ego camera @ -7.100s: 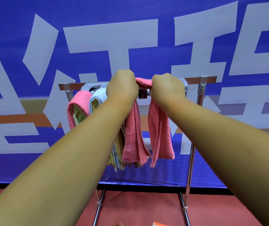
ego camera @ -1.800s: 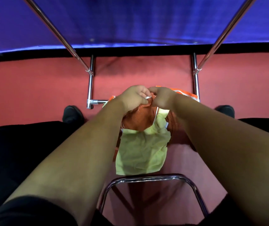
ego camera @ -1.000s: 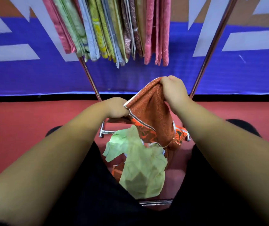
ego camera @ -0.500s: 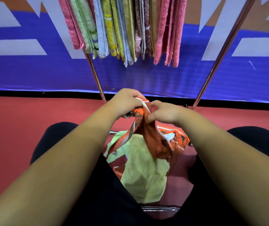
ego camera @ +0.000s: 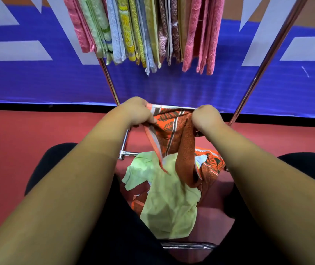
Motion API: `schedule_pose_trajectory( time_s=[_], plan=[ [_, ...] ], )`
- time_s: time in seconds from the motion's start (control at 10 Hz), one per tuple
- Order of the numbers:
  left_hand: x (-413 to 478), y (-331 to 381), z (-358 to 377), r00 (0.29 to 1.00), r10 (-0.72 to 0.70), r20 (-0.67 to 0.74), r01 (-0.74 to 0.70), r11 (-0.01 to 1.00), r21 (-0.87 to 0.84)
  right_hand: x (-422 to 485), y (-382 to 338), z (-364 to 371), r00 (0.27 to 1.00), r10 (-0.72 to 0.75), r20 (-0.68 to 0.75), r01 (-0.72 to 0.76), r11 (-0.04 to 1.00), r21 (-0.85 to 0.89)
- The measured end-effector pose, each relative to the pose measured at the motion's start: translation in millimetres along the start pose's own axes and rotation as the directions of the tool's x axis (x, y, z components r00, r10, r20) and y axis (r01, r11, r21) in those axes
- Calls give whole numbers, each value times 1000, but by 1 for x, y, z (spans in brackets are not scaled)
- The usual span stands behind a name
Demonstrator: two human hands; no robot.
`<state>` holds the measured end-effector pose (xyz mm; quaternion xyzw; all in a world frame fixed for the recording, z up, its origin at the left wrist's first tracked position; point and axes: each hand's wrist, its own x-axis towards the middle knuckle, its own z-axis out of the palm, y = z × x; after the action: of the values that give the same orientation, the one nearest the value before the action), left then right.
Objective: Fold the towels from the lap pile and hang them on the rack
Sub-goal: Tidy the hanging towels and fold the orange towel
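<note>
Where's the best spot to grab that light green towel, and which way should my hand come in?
Pinch the light green towel by the loose flap at its upper left, coming from above on the left. That flap sticks out free of the crumple, while the orange towel hangs over its right part, so it probably won't snag.

Seen from above, a seated person's left hand (ego camera: 136,111) and right hand (ego camera: 205,117) each grip a top corner of an orange patterned towel (ego camera: 172,129), holding its edge stretched between the two slanting poles of a metal rack (ego camera: 267,60). The cloth droops below the rack's base bar onto a crumpled light green towel (ego camera: 170,199) lying between the person's dark-clad legs. A row of folded towels (ego camera: 143,31) in pink, green, yellow and blue hangs from the rack. Behind the rack is a blue banner (ego camera: 38,81); under it, red floor (ego camera: 19,140).
</note>
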<state>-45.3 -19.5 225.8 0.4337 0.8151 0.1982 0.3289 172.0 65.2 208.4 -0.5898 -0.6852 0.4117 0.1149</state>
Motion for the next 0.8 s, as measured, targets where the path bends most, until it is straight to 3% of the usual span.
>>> schedule_pose_trajectory(
  time_s=[0.1,0.2,0.3,0.4,0.5,0.7,0.8],
  plan=[
    [7,-5,0,997,51,-66,-63,980,-189,5,3,-6,998,53,-16,-52,994,93],
    [5,4,4,985,157,-70,-169,961,-219,5,3,-3,995,-40,95,37,999,34],
    [3,16,11,973,223,-51,-226,973,-50,-1,-4,3,966,-122,226,77,977,198],
    [1,23,12,967,254,-11,-252,964,80,-1,-8,2,949,-185,257,102,947,306],
    [-6,28,12,960,273,56,-279,949,149,4,-4,4,941,-210,264,130,948,290],
    [-6,26,19,961,269,64,-276,951,138,15,3,11,954,-269,128,227,935,274],
    [-3,20,20,965,258,49,-262,938,225,23,3,5,972,-207,-114,229,942,245]
  ],
)
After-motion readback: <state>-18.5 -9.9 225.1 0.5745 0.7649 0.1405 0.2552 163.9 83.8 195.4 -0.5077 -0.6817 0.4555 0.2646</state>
